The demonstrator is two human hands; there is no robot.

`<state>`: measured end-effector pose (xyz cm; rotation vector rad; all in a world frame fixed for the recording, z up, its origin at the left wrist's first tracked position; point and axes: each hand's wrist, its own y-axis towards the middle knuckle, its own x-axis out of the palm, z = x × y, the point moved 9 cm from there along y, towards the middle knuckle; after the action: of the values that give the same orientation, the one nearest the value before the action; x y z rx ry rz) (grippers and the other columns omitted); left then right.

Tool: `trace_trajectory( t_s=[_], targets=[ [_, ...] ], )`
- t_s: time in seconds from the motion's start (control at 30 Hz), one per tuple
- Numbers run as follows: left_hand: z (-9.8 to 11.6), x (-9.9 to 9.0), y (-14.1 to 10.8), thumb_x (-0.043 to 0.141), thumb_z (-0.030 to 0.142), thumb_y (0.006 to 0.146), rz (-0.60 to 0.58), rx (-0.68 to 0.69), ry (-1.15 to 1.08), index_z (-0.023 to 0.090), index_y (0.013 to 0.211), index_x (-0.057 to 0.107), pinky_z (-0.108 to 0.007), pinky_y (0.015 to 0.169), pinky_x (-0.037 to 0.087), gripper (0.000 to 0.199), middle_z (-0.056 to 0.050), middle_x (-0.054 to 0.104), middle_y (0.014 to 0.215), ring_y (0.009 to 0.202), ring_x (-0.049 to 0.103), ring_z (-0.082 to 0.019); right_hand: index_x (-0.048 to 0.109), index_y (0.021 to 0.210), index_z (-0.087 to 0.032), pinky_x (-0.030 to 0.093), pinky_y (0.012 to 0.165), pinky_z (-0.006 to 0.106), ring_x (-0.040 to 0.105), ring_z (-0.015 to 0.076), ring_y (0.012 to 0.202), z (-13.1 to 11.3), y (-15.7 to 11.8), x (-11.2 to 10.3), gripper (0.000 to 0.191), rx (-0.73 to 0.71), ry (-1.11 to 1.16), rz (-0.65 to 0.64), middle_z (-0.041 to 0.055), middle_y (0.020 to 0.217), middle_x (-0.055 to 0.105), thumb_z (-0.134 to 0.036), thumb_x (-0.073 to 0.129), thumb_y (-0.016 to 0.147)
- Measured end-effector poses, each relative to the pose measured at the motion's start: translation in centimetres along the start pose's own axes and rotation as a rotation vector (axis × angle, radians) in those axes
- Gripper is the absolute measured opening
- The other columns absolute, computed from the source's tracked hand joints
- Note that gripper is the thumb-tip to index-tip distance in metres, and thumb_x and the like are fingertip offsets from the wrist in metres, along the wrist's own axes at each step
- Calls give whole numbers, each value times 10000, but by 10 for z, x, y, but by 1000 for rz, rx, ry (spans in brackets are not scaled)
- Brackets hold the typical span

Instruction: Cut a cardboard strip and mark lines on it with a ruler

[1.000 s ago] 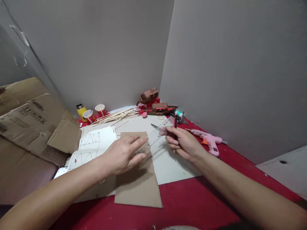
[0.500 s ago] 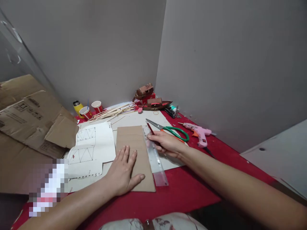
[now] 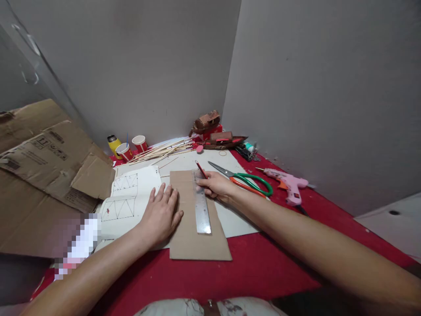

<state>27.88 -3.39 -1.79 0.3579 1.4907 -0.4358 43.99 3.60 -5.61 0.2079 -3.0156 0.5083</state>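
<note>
A flat piece of brown cardboard (image 3: 184,241) lies before me on the table. My left hand (image 3: 160,217) rests open, fingers spread, across its left edge and the paper with drawn triangles (image 3: 121,193). In my right hand (image 3: 215,184) is a dark red pencil (image 3: 201,169), its end pointing up and left. The same fingers grip a clear plastic ruler (image 3: 202,215), which lies lengthwise on the cardboard. Just beyond that hand are scissors (image 3: 250,177) with green and orange handles.
A pink glue gun (image 3: 291,184) lies on the red cloth (image 3: 263,259) at right. Thin wooden sticks (image 3: 161,151), paper cups (image 3: 139,142), a yellow bottle (image 3: 114,144) and a brown model boat (image 3: 223,140) are at the back. A large cardboard box (image 3: 42,175) stands at left.
My right hand has brought the ruler and pencil leftward, from beside the cardboard's right edge onto it. My left hand has slid left, from the cardboard's middle to its edge.
</note>
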Motion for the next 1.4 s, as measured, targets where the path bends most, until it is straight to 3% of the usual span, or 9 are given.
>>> trace_trajectory(
  t_s=[0.1,0.23,0.5,0.73,0.97,1.07,1.17,1.27,1.4],
  targets=[
    [-11,6,-2,421,519,990,-47,-41,-1,142,1572,317,-687,1171,152,702,-200,259,1633,1513,151,-442,534,998,-189,174,308,146,315,38,296,1,1,2,262,-57,-11,16,-52,536,599,-123,608,755],
    [-19,16,-5,349,631,984,-101,-58,-21,221,1605,233,-655,1159,247,753,-165,261,1641,1502,215,-425,515,1162,-183,180,308,156,295,55,297,2,-1,0,458,-130,-12,21,-112,466,487,-179,625,718],
    [-35,23,0,269,686,984,-107,1,-128,304,1605,203,-697,1167,151,733,-123,195,1666,1528,104,-403,385,1474,-200,226,332,173,315,72,331,3,-3,-3,836,-210,-36,29,-142,488,392,-241,659,685],
    [-60,20,8,303,613,1013,-64,-1,-103,255,1599,222,-654,1177,195,691,-160,219,1657,1529,176,-359,417,1467,-183,321,356,181,392,80,368,4,-4,-4,783,-193,-82,49,-109,544,447,-204,636,715],
    [-84,0,20,351,501,1028,35,-19,-14,207,1540,373,-510,1187,292,590,-146,375,1598,1469,350,-301,458,1415,-174,273,331,154,399,70,353,2,-5,-6,697,-154,-79,73,-100,542,487,-178,617,736],
    [-101,-14,38,356,493,1024,91,-78,38,160,1532,388,-500,1199,255,609,-181,329,1614,1490,292,-332,480,1380,-172,254,323,147,403,68,348,1,-6,-5,656,-130,-87,85,-101,530,493,-168,615,738],
    [-123,-21,58,386,528,1004,110,-144,78,189,1551,363,-580,1196,188,644,-173,260,1645,1519,188,-384,491,1356,-168,267,323,147,400,64,340,-1,-7,-5,635,-125,-74,86,-105,527,499,-155,610,732],
    [-147,-13,74,411,563,983,75,-202,89,227,1559,351,-630,1176,182,669,-152,264,1649,1525,156,-404,485,1358,-171,254,312,149,397,69,331,0,-6,-5,639,-126,-48,79,-113,510,483,-153,604,730],
    [-174,4,85,386,582,999,32,-266,68,232,1562,337,-641,1153,241,665,-166,299,1632,1504,234,-398,467,1380,-178,209,299,155,373,79,310,1,-4,-8,663,-120,-22,80,-124,463,452,-166,608,732]
  ],
)
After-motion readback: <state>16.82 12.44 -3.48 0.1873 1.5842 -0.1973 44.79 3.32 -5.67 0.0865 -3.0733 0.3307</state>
